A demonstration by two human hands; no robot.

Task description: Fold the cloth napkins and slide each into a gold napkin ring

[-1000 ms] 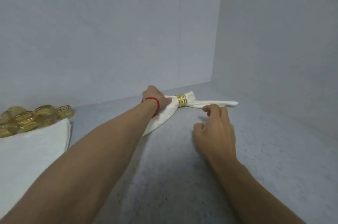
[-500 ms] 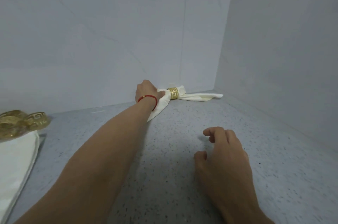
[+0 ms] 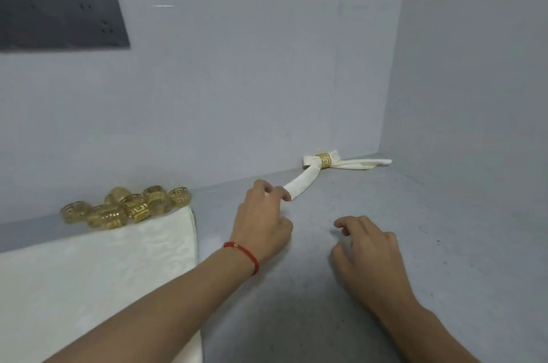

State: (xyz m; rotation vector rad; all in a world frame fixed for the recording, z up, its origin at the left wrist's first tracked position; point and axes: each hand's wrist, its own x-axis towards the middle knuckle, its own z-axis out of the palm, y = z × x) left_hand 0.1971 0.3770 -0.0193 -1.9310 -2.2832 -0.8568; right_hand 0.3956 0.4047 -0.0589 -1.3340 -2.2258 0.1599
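The finished napkin (image 3: 308, 181) lies at about one o'clock from the hands, far back on the grey counter (image 3: 355, 244) where it meets the back wall (image 3: 237, 95), near the corner with the side wall. It is cream-white cloth, folded into a long narrow band and gathered through a gold ring (image 3: 323, 160) with a cut-out key pattern. The ring sits near the far end and pinches the cloth tight, so the fabric flares out on both sides of it: a short puff toward eleven o'clock against the wall, a flat tail running toward three o'clock, and a longer rounded strip reaching back toward seven o'clock.

The left hand (image 3: 262, 223), with a red cord bracelet (image 3: 244, 256) on its wrist, is at the near tip of that long strip. Its fingers are loosely bent and its fingertips (image 3: 284, 195) meet the end of the cloth; whether they pinch it or only touch it I cannot tell, since the tip is hidden behind them. The right hand (image 3: 367, 256) hovers low over the bare counter at about five o'clock from the napkin, well apart from it, fingers relaxed and slightly curled, holding nothing.

At nine o'clock from the left hand a heap of spare gold rings (image 3: 127, 208) rests against the wall, just behind the far edge of a stack of flat cream napkins (image 3: 89, 273) with a faint woven pattern. A dark panel (image 3: 59, 20) is fixed on the wall above.
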